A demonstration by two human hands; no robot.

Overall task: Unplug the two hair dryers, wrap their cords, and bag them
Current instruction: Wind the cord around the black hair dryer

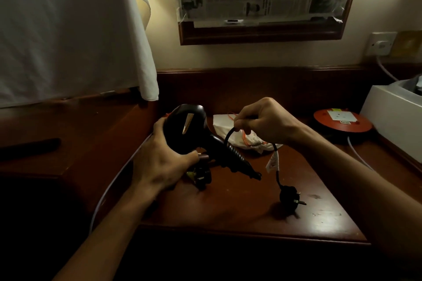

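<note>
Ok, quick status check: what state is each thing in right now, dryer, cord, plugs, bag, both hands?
hair dryer: unplugged, held off the desk
left hand: grips the dryer body
right hand: pinches the cord
cord: partly wound on the handle, tail hanging
plug: free, dangling above the desk
second plug: lying on the desk
cloth bag: lying on the desk, nothing visibly inside

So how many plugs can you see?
2. One plug dangles from the cord the right hand pinches; another plug lies below the left hand. More may be hidden.

light: dim, warm, from upper left | glare: sheen on table (296,219) front right | shadows: deep at lower left, plug shadow on wood | quality: soft focus, wide-angle bending at edges
</note>
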